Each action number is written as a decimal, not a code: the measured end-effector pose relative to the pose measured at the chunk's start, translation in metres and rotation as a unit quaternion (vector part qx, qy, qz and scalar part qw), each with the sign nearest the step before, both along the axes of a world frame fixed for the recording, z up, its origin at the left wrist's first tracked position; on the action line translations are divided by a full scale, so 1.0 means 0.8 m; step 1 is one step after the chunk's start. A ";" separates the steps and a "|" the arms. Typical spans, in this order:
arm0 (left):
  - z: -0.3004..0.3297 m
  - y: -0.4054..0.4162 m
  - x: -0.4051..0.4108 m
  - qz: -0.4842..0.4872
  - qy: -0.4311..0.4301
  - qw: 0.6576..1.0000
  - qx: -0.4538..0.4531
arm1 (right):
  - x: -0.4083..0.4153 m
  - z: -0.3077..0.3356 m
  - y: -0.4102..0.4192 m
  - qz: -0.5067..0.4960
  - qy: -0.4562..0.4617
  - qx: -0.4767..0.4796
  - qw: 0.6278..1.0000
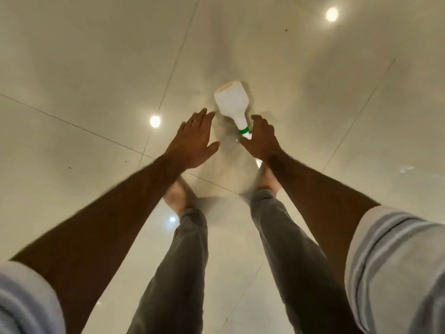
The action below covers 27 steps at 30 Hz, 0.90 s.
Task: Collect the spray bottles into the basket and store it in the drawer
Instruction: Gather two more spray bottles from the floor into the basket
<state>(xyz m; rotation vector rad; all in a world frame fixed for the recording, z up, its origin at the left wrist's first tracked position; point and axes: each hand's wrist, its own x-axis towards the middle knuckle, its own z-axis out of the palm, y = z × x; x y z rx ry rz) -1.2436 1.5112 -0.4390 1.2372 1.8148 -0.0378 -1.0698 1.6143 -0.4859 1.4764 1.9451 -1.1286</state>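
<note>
The white spray bottle sits just ahead of my feet, tipped over so its flat base points away from me and its neck, with the green collar, points back toward me. My right hand is closed around the neck and spray head, fingers wrapped over the top of it, so I hold the bottle by its narrow end; whether its body rests on the floor or is already lifted clear I cannot tell from this angle. My left hand is spread flat and empty, fingers straight, just to the left of the bottle and not touching it. As I judge it, the job is at its early stage: one bottle is being picked up, and nothing shows that any bottle has gone into a basket. No basket and no drawer are in view, so both the collecting and the storing are left, and I will have to turn to find them. Around the bottle there is only the glossy pale tiled floor, with thin dark joints and bright ceiling-light reflections. My bare feet and grey trouser legs stand near, below the hands. Nothing blocks the lift; the floor looks slick, so a dropped bottle could roll.
</note>
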 end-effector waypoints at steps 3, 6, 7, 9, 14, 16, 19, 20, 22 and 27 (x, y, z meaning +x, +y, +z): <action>-0.060 0.020 0.003 0.030 -0.036 0.998 0.031 | -0.008 -0.059 0.015 0.045 -0.013 0.040 0.998; -0.091 0.027 -0.001 0.060 -0.078 0.995 0.035 | -0.022 -0.089 0.019 0.060 -0.023 0.072 0.995; -0.094 0.027 -0.001 0.069 -0.091 0.993 0.030 | -0.025 -0.091 0.020 0.060 -0.018 0.087 0.994; -0.089 0.024 -0.001 0.097 -0.119 0.988 0.023 | -0.030 -0.083 0.021 0.058 -0.007 0.105 0.993; 0.002 0.010 0.001 0.255 -0.132 0.958 0.020 | -0.013 0.010 0.016 0.144 0.012 0.109 0.983; 0.067 0.004 -0.003 0.364 -0.161 0.917 0.012 | -0.006 0.074 0.012 0.183 0.046 0.116 0.975; 0.174 -0.008 -0.009 0.415 -0.198 0.888 -0.013 | -0.003 0.181 0.010 0.269 0.097 0.151 0.946; 0.217 -0.016 -0.012 0.399 -0.198 0.895 -0.014 | -0.006 0.226 0.010 0.297 0.111 0.160 0.935; 0.304 -0.035 -0.017 0.370 -0.194 0.908 -0.014 | -0.016 0.320 0.012 0.338 0.130 0.171 0.916; 0.502 -0.081 -0.032 0.441 -0.191 0.876 0.034 | -0.057 0.531 0.003 0.321 0.176 0.261 0.893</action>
